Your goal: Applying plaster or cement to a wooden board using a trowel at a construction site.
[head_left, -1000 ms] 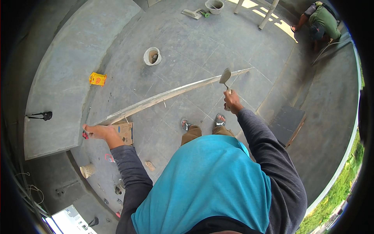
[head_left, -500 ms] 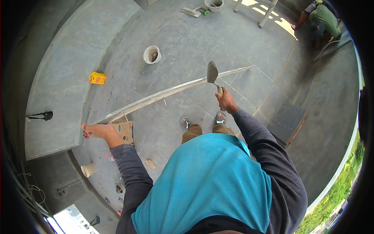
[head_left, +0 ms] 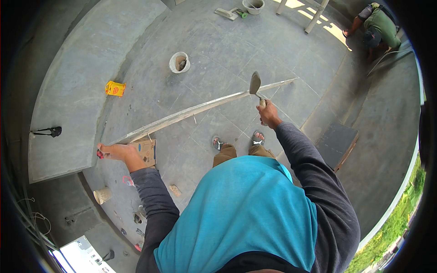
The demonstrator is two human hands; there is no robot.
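My right hand (head_left: pixel 268 113) is closed round the wooden handle of a trowel (head_left: pixel 255 83), whose grey blade points away from me over a long pale batten (head_left: pixel 177 116) crossing the floor on a slant. My left hand (head_left: pixel 114 151) is at the batten's left end, its fingers closed on a small red object (head_left: pixel 99 154) that I cannot make out further. Beside that hand, partly behind it, lies a cardboard piece (head_left: pixel 147 153). My sandalled feet stand on the near side of the batten, on grey scored floor (head_left: pixel 227 68).
A bucket (head_left: pixel 179 62), yellow packet (head_left: pixel 115 88) and float (head_left: pixel 226 13) lie beyond. A raised concrete slab (head_left: pixel 77 91) borders the left, with a black strapped item (head_left: pixel 53 131). A dark slab (head_left: pixel 334 141) leans at right. Another person (head_left: pixel 378 27) crouches at the back right, near a wooden frame (head_left: pixel 313 18).
My right hand with the trowel moved left and forward, then slightly back to the right. My left hand stays at the batten's end, and the crouching person has shifted slightly.
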